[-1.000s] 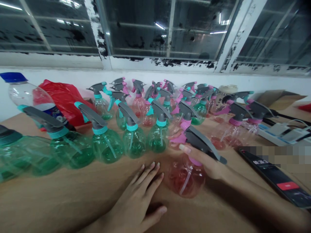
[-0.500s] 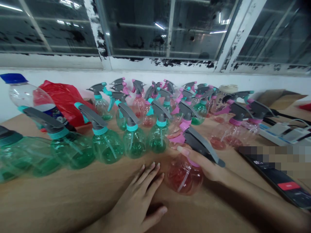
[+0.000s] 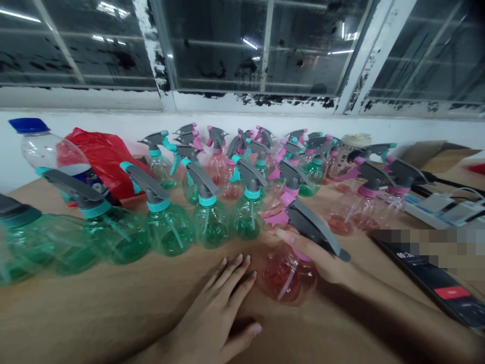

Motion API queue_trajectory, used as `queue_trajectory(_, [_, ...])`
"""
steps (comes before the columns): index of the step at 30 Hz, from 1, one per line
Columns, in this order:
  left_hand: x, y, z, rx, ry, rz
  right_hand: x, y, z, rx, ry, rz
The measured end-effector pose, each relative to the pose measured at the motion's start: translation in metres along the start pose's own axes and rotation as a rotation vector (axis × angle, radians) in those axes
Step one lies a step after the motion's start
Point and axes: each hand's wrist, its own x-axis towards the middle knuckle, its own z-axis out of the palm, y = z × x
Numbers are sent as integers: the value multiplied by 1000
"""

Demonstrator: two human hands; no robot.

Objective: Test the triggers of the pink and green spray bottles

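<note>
My right hand point(image 3: 308, 247) is wrapped round the neck of a clear pinkish-red spray bottle point(image 3: 290, 278) with a grey and pink trigger head. The bottle stands upright on the wooden table point(image 3: 151, 303), its nozzle end toward the left. Some of my right fingers are hidden behind the neck. My left hand point(image 3: 220, 303) lies flat on the table just left of that bottle, fingers stretched and apart, holding nothing. Beyond it a row of green spray bottles point(image 3: 170, 230) with turquoise collars runs off to the left.
More green and pink spray bottles point(image 3: 217, 164) crowd toward the wall. At left are a blue-capped plastic bottle point(image 3: 49, 149) and a red plastic bag point(image 3: 109, 162). To the right lie a phone point(image 3: 432, 283), a power strip point(image 3: 435, 207) with cables and some cardboard point(image 3: 435, 154).
The view has shifted very slightly, with the bottles at left appearing a little further right. Both hands and the held spray bottle keep their places.
</note>
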Motion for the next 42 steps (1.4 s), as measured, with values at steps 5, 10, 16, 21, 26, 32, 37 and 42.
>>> queue_trajectory(5, [0, -1, 2, -3, 17, 0, 0, -3, 0, -17, -8, -6])
queue_trajectory(10, [-1, -1, 3, 2, 35, 18, 0, -2, 1, -45, -8, -29])
queue_trajectory(16, [0, -2, 3, -17, 48, 26, 2, -10, -1, -141, 32, -88])
queue_trajectory(21, [0, -2, 3, -9, 43, 25, 1, -14, -3, -283, 60, -131])
queue_trajectory(26, [0, -1, 2, 4, 43, 30, 1, -10, -2, -197, 75, -113])
queue_trajectory(32, [0, -2, 3, -34, 48, 15, -1, -8, -2, -181, 73, -116])
queue_trajectory(37, [1, -1, 3, -15, 30, 17, -2, 0, -1, -184, 64, -67])
queue_trajectory(42, [0, -1, 3, 3, 30, 27, -1, 2, 1, -172, 118, -114])
